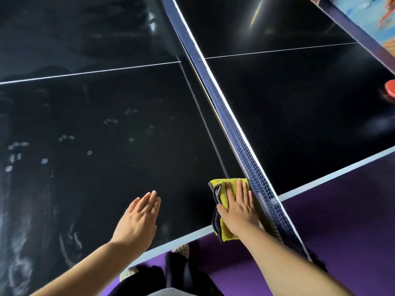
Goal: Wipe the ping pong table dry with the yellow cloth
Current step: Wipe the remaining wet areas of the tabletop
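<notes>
The black ping pong table (pixel 106 107) fills the view, crossed by a blue net (pixel 215 99) with a white top band. A folded yellow cloth (pixel 223 190) with a grey edge lies at the table's near edge, right beside the net. My right hand (pixel 239 205) presses flat on the cloth with straight fingers. My left hand (pixel 139 216) is held flat with straight fingers over the table to the left of the cloth; it holds nothing. Water drops and wet streaks show on the left half of the table.
A red paddle (pixel 390 89) lies at the right edge of the far half. The floor (pixel 342 221) is purple. My feet in pale perforated shoes (pixel 181 248) stand under the table's near edge. A colourful wall panel (pixel 372 16) is at top right.
</notes>
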